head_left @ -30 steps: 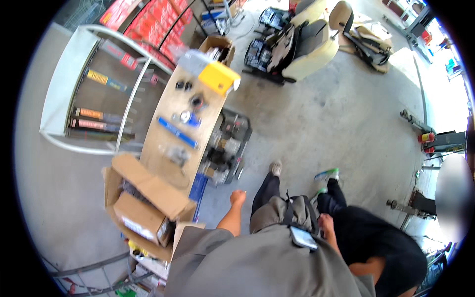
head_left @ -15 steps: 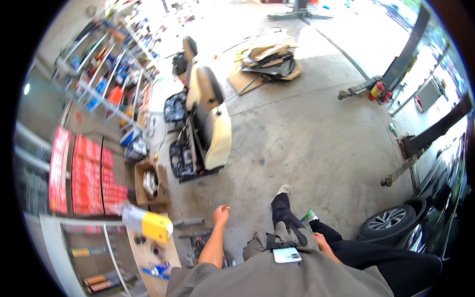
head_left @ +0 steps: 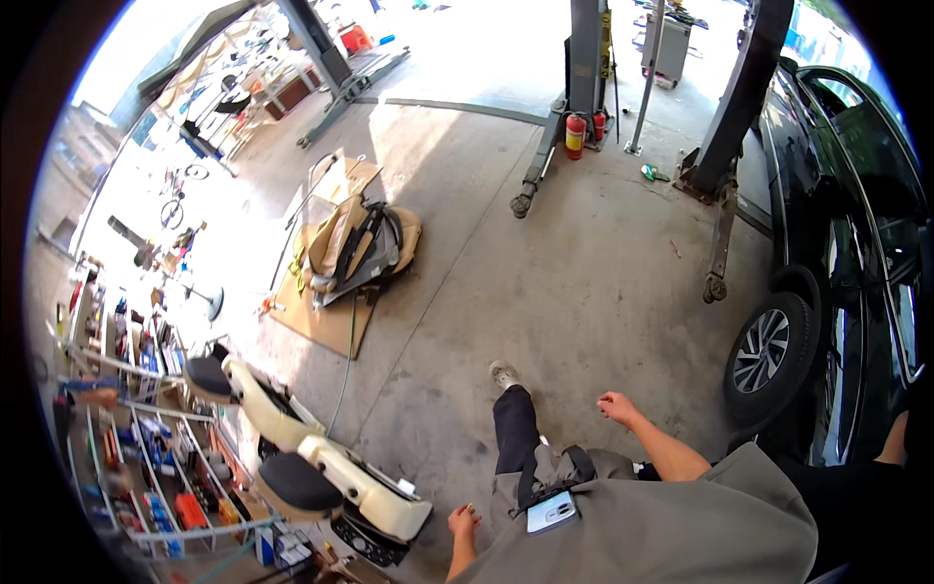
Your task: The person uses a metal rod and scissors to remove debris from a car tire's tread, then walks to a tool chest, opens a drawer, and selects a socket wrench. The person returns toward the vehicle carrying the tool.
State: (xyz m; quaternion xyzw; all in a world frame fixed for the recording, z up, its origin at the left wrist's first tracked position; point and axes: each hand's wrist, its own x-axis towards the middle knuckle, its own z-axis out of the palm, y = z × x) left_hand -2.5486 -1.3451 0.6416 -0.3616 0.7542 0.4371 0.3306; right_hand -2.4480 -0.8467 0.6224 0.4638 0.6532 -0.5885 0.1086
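Observation:
My left hand (head_left: 464, 522) hangs low beside my left leg, its fingers pinched at a small yellowish thing (head_left: 471, 508) too small to name. It is near the end of a removed cream-and-black car seat (head_left: 375, 487) on the floor. My right hand (head_left: 619, 408) swings out in front of my right side over the concrete. Its fingers are curled in, and nothing shows in them. A light-coloured phone (head_left: 551, 513) sits at a strap on my front. One shoe (head_left: 504, 374) is stepped ahead.
Car trim panels (head_left: 355, 248) lie piled on cardboard. Grey lift posts (head_left: 735, 107) stand ahead with low arms (head_left: 720, 258) reaching out; a red fire extinguisher (head_left: 575, 136) is beside one. A dark car (head_left: 846, 243) stands at right, near a person in black (head_left: 846, 511). Crowded shelves (head_left: 165, 467) line the left.
My view has turned right, so the seat and shelves moved to the lower left, and the red boxes left view. My right hand swung forward; my left dropped back.

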